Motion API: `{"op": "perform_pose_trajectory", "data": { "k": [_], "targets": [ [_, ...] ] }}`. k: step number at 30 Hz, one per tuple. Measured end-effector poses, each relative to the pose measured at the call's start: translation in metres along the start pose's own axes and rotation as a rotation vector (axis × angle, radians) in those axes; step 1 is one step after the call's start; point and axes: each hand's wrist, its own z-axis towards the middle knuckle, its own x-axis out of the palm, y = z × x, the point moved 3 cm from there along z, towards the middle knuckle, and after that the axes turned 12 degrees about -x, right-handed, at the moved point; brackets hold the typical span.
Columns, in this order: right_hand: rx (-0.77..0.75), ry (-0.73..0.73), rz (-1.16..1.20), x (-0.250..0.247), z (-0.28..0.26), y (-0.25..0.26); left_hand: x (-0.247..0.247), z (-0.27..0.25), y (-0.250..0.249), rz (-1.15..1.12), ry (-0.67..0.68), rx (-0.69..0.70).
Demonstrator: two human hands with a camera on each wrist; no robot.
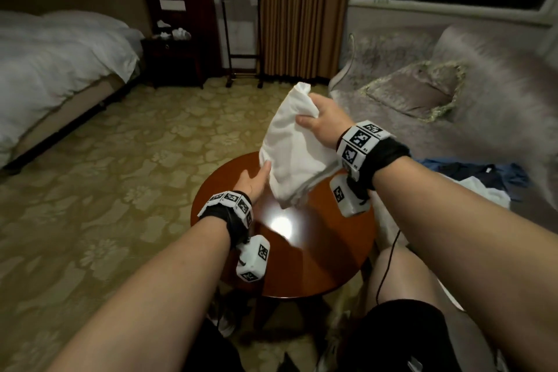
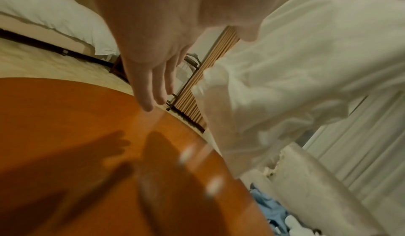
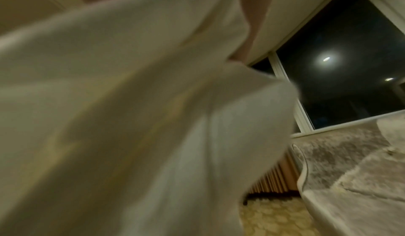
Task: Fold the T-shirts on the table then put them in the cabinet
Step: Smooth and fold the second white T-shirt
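Right hand [image 1: 324,121]: fingers curled, gripping upper end of folded white T-shirt [image 1: 294,154].
Left hand [image 1: 253,183]: fingers straight, thumb touching shirt's left edge.
T-shirt axis: tilted, hanging toward round wooden table [image 1: 317,266].

Hotel-type bedroom: made bed [image 1: 54,51] w/ white linen, valet stand [image 1: 240,24], curtains [image 1: 302,12], sofa [image 1: 453,75].

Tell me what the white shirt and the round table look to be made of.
White shirt: soft thin fabric, likely cotton; matte, it creases and droops. Round table: apparently wood with a glossy reddish-brown lacquer; it mirrors a lamp glare.
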Motion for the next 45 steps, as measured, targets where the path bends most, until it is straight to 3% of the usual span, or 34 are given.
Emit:
{"op": "perform_pose_trajectory", "data": {
  "k": [4, 8, 10, 14, 20, 25, 27, 35, 45],
  "targets": [
    [-0.010, -0.110, 0.147, -0.039, -0.005, 0.025, 0.000, -0.014, -0.024, -0.208, -0.003, 0.047],
    [0.035, -0.257, 0.206, -0.083, -0.017, 0.026, 0.018, -0.006, -0.048, -0.385, 0.191, 0.041],
    [0.067, -0.328, 0.141, -0.106, -0.026, 0.014, 0.030, 0.001, -0.063, -0.402, 0.261, 0.078],
    [0.160, -0.416, -0.113, -0.154, -0.058, -0.008, 0.063, -0.041, -0.095, -0.436, 0.304, 0.157],
    [0.308, -0.409, -0.439, -0.215, -0.131, -0.054, 0.133, -0.127, -0.119, -0.294, 0.335, 0.250],
    [0.486, -0.373, -0.650, -0.261, -0.202, -0.086, 0.205, -0.159, -0.118, -0.013, 0.309, 0.279],
    [0.573, -0.359, -0.706, -0.275, -0.231, -0.095, 0.235, -0.174, -0.114, 0.048, 0.381, 0.336],
    [0.856, -0.351, -0.720, -0.323, -0.349, -0.141, 0.350, -0.222, -0.083, 0.325, 0.685, 0.458],
    [1.048, -0.305, -0.669, -0.337, -0.433, -0.187, 0.436, -0.247, -0.025, 0.568, 0.675, 0.400]
  ]
}}
